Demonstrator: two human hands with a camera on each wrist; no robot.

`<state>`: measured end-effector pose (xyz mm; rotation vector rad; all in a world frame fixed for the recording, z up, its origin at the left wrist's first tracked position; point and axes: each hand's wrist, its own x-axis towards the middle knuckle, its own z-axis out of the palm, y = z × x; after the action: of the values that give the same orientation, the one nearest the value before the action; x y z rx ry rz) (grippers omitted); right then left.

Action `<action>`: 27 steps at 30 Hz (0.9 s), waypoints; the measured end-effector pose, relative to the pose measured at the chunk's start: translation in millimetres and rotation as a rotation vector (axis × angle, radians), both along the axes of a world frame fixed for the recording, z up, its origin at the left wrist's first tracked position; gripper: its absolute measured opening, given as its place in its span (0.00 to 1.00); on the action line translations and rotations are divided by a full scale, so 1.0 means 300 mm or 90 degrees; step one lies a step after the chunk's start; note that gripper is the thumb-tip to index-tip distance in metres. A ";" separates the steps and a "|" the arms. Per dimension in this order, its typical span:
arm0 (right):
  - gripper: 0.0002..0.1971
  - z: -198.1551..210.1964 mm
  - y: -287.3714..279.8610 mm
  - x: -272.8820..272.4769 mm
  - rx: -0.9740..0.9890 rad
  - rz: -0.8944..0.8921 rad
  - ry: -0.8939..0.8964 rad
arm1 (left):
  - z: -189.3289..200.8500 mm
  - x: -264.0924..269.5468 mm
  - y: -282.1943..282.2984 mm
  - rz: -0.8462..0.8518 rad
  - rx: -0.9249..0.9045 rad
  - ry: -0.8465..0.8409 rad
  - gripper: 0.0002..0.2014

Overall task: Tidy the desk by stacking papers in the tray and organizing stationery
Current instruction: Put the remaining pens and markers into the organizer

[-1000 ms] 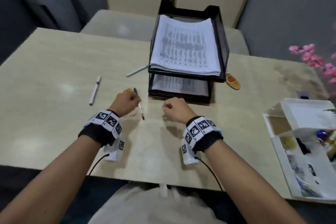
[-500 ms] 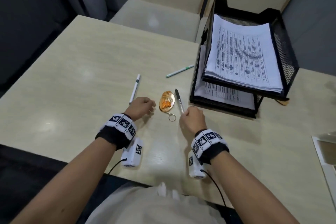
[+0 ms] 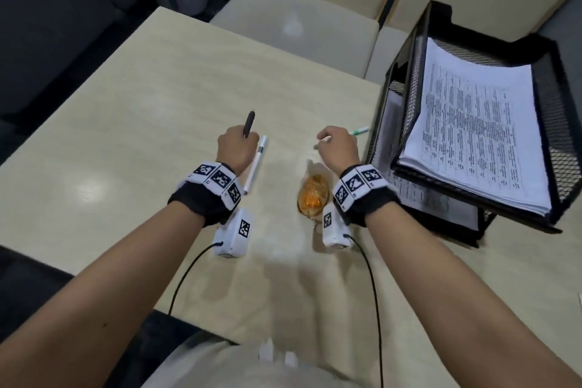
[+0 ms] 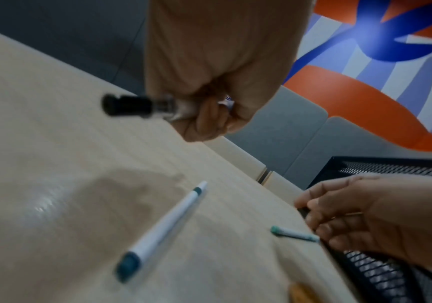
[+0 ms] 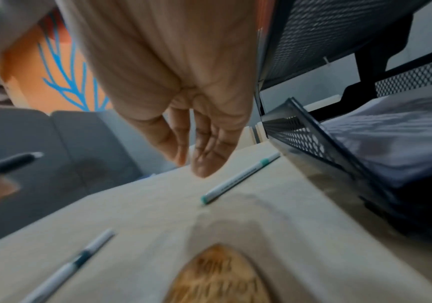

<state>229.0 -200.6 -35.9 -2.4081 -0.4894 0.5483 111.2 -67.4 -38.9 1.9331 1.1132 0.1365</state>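
Note:
My left hand (image 3: 236, 146) grips a black pen (image 3: 249, 123) in its curled fingers, lifted off the desk with its cap pointing away; the left wrist view shows the black pen (image 4: 132, 105) sticking out of the fist. A white pen with a teal band (image 3: 256, 164) lies on the desk just right of that hand. My right hand (image 3: 338, 148) hovers over a white green-tipped pen (image 3: 359, 131) beside the black mesh tray (image 3: 409, 72). In the right wrist view its fingers (image 5: 204, 151) hang relaxed above the green-tipped pen (image 5: 238, 178), holding nothing.
A thick stack of printed papers (image 3: 472, 135) fills the tray's top tier, with more sheets (image 3: 419, 195) in the lower tier. An orange oval keychain (image 3: 313, 198) lies under my right wrist. Beige chairs (image 3: 293, 28) stand beyond the desk's far edge.
The black pen that lay beside the keychain is now lifted in my left hand. My right hand has moved forward from the keychain to above the green-tipped pen. The head view shifted left.

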 end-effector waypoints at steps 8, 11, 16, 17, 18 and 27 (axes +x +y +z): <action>0.12 -0.068 0.077 0.037 -0.224 0.036 -0.035 | -0.113 -0.017 -0.038 -0.083 0.033 0.200 0.22; 0.11 -0.089 0.056 -0.030 -0.209 0.017 -0.033 | -0.136 -0.026 -0.094 -0.106 0.086 0.230 0.15; 0.11 -0.082 -0.030 -0.098 -0.087 -0.097 0.045 | -0.115 -0.052 -0.150 -0.141 0.045 0.201 0.12; 0.12 -0.076 -0.055 -0.108 -0.053 -0.104 0.050 | -0.103 -0.062 -0.161 -0.147 0.029 0.164 0.09; 0.13 -0.061 -0.093 -0.121 -0.014 -0.106 0.050 | -0.090 -0.070 -0.181 -0.165 0.018 0.120 0.06; 0.03 0.001 -0.654 -0.232 0.115 -0.144 0.084 | 0.037 0.005 -0.595 -0.423 -0.059 -0.113 0.05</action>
<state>159.3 -396.7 -35.7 -2.2008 -0.1962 0.5346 112.6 -245.8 -27.7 2.0577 0.3199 -0.1054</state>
